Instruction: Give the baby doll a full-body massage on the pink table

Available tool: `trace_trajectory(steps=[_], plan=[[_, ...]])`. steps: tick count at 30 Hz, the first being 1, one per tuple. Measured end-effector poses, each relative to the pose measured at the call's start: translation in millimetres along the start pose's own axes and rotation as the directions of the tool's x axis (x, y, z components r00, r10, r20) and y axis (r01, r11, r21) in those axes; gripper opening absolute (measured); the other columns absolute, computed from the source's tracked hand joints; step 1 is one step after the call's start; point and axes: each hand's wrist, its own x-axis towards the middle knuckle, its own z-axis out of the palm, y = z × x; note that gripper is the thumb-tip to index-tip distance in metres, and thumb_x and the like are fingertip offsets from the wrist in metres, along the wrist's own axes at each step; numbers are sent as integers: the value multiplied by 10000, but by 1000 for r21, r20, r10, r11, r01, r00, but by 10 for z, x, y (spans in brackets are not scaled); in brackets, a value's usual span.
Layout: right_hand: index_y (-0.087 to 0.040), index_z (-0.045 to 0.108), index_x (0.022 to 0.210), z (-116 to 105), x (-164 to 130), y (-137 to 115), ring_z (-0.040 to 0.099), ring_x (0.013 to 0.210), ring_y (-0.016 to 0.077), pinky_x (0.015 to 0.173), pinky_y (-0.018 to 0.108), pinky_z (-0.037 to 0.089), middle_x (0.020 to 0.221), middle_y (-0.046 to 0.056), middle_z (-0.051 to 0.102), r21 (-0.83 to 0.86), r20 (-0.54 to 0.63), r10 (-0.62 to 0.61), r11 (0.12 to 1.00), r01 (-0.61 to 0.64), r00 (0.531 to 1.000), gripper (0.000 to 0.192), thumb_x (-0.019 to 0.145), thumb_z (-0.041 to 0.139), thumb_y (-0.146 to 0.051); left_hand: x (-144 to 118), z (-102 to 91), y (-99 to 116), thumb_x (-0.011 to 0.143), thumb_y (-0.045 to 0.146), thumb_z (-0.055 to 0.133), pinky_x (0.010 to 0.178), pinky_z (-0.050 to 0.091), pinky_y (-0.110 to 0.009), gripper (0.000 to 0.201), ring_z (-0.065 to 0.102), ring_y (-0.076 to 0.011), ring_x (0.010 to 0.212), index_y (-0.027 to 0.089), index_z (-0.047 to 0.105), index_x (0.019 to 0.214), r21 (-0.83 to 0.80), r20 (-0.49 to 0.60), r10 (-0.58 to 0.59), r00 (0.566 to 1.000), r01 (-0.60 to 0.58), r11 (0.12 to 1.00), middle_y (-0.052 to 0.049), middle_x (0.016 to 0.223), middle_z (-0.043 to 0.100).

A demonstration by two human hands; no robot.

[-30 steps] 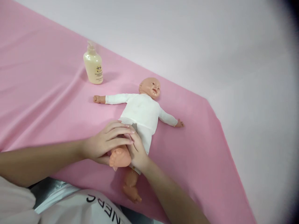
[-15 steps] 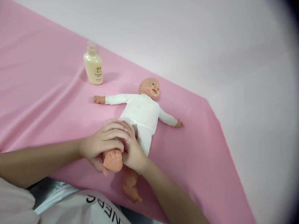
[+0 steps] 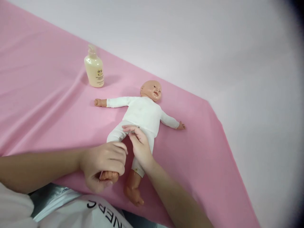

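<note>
A baby doll (image 3: 143, 112) in white cloth lies on its back, arms spread, its head at the far end. My left hand (image 3: 104, 164) is wrapped around the doll's foot (image 3: 110, 176), and only the toes show below my fingers. My right hand (image 3: 140, 144) is over the doll's upper legs near the hip, fingers stretched out and holding nothing; whether it touches the cloth is unclear. Beside my right forearm, the doll's other foot (image 3: 134, 191) rests on the pink cloth.
A pale yellow pump bottle (image 3: 94, 71) stands upright beyond the doll's outstretched arm. The pink cloth (image 3: 59, 120) covers the table, with folds at the left. Its far edge runs diagonally, with a pale surface (image 3: 213, 47) beyond.
Both hands were around the doll's lower leg. My right hand has let go and opened near the hip. My left hand has slid down onto the foot, and the leg lies lower.
</note>
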Motion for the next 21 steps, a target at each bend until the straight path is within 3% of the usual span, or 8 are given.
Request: trace_trajectory(steps=[7,11,14,18,21], plan=[[-226,667,904,-3,2,36,615,1053,143,940,290,463,1048,4,689,130,-57,70,990,-62,996,184,859,490,-205,-48,187,33,589,98,440,591,394,-356,181,476,-168,526,226,382,704,-43,103,8,995,-3,999,6,550,507],[-211,660,874,7,14,41,617,1010,147,953,307,472,1003,15,689,161,-83,71,985,-57,994,159,859,504,-238,-75,233,17,663,153,472,579,386,-358,155,452,-164,500,230,343,625,-93,167,-37,985,53,994,11,503,476],[-210,657,875,2,18,73,618,977,149,934,313,489,977,19,683,208,-97,47,978,-26,994,141,860,525,-257,-80,250,20,738,219,499,602,402,-355,160,440,-160,481,229,394,618,-111,209,-77,975,102,989,14,480,487],[-212,654,866,-5,6,111,616,913,147,890,307,501,911,18,666,256,-140,4,966,32,990,139,869,524,-261,-49,238,55,833,325,506,611,394,-360,139,458,-181,493,222,596,806,-12,309,-160,937,172,985,12,496,555],[-206,643,834,13,12,100,607,855,141,851,295,501,852,11,651,271,-177,-16,960,65,984,134,857,514,-235,0,216,89,899,471,461,643,405,-369,398,499,-212,546,196,620,1138,67,345,-188,920,175,982,-4,564,611]])
